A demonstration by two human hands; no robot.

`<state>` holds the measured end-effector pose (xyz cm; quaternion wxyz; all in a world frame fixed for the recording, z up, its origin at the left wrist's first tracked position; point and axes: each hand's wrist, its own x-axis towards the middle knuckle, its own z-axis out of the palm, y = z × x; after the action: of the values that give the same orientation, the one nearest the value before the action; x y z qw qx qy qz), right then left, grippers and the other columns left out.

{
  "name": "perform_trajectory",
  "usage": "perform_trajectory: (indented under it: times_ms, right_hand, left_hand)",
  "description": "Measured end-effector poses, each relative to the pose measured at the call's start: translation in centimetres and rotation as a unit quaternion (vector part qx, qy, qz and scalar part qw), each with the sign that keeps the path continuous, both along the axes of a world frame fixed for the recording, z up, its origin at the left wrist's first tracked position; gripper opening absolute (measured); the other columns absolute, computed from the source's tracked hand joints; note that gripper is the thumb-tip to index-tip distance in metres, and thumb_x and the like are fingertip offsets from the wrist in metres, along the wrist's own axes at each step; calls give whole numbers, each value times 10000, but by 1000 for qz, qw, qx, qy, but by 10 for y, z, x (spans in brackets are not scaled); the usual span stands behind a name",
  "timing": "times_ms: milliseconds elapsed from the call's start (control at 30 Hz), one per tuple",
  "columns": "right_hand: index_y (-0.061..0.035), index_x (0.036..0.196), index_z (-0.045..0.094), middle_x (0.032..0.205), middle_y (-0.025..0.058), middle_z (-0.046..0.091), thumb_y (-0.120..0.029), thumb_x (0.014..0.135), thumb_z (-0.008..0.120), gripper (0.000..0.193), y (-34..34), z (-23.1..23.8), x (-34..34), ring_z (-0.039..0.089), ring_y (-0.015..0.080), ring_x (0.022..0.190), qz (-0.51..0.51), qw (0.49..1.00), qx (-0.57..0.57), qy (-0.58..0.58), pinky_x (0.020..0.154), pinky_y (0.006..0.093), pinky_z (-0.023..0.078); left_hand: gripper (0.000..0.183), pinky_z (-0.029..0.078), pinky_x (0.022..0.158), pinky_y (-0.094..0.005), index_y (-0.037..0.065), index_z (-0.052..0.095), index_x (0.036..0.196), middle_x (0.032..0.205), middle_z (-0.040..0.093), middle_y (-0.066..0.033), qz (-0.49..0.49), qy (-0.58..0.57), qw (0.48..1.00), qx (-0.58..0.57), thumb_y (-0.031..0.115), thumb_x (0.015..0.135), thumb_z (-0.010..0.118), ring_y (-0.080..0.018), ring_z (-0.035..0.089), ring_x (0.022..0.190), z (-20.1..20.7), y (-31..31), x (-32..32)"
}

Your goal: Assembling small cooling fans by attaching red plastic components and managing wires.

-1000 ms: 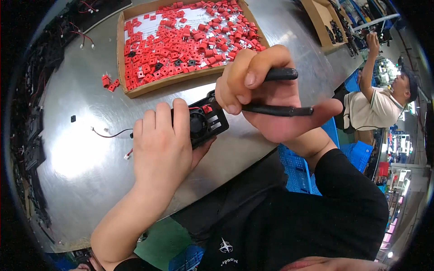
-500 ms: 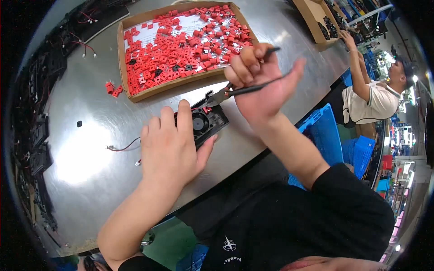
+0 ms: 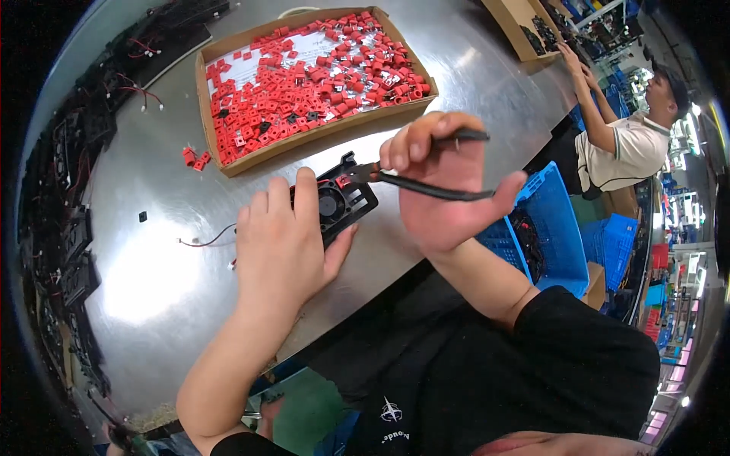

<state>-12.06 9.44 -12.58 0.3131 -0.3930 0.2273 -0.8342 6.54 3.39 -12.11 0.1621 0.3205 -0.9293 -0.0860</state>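
My left hand (image 3: 280,228) lies over a black plastic housing (image 3: 370,204) on the metal table, its fingers and thumb gripping the sides. A small black fan (image 3: 328,206) sits in the housing, partly covered by my fingers. Beside the fan is a red part (image 3: 342,182). Black-handled pliers (image 3: 433,187) are held in my right hand (image 3: 437,222), palm turned up. Their jaws reach the red part; whether they are closed on it, I cannot tell. From under my left hand a thin wire (image 3: 209,245) with a small connector trails leftward.
A shallow cardboard tray (image 3: 323,131) full of red parts stands beyond my hands. A few red pieces (image 3: 196,159) and a small black piece (image 3: 142,216) lie left. Black housings (image 3: 76,205) line the left edge. Blue crates (image 3: 559,228) and another person (image 3: 635,156) are at right.
The pliers have swung clockwise, with their handles lower. My right hand has moved down and slightly right. The housing has shifted a little left, still under my left hand.
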Motion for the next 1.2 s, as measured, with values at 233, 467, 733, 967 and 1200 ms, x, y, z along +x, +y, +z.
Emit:
perform_trajectory:
  times_ms: [233, 467, 733, 967, 1200]
  right_hand:
    - [-49, 1233, 519, 985, 114, 522, -939, 877, 377, 969, 6, 22, -14, 537, 240, 850, 80, 993, -31, 78, 789, 428, 459]
    - [9, 1214, 469, 962, 144, 556, -1002, 834, 307, 1092, -8, 22, 6, 563, 225, 839, 85, 992, -16, 90, 791, 365, 486]
    - [-33, 1165, 491, 937, 121, 528, -975, 867, 304, 1005, -13, 17, -3, 528, 233, 816, 78, 987, 25, 136, 774, 391, 460]
    - [2, 1146, 496, 897, 129, 557, -979, 861, 310, 1038, -15, 26, 8, 553, 206, 778, 95, 993, 36, 66, 733, 336, 481]
    - [-31, 1161, 507, 948, 117, 516, -960, 862, 375, 985, -11, 27, 3, 512, 229, 813, 103, 987, 30, 118, 774, 377, 446]
  left_hand:
    - [789, 467, 787, -462, -25, 551, 1366, 1061, 560, -168, 3, -22, 999, -24, 409, 775, 842, -355, 589, 959, 3, 4, 2]
    - [786, 470, 776, -463, -18, 552, 1360, 1054, 561, -167, 1, -10, 1000, -27, 385, 759, 858, -354, 594, 938, 1, 5, 1]
    - [766, 471, 764, -462, -8, 557, 1343, 1025, 560, -158, 0, -15, 1000, -21, 377, 756, 865, -348, 598, 913, 2, 6, 0]
    - [766, 463, 773, -457, -3, 560, 1341, 1018, 558, -154, 7, -16, 1000, -23, 391, 759, 862, -343, 590, 914, 2, 7, 2]
    - [776, 464, 771, -457, -1, 547, 1356, 1023, 556, -152, 3, -19, 999, -27, 413, 773, 849, -340, 588, 913, 2, 6, 1]
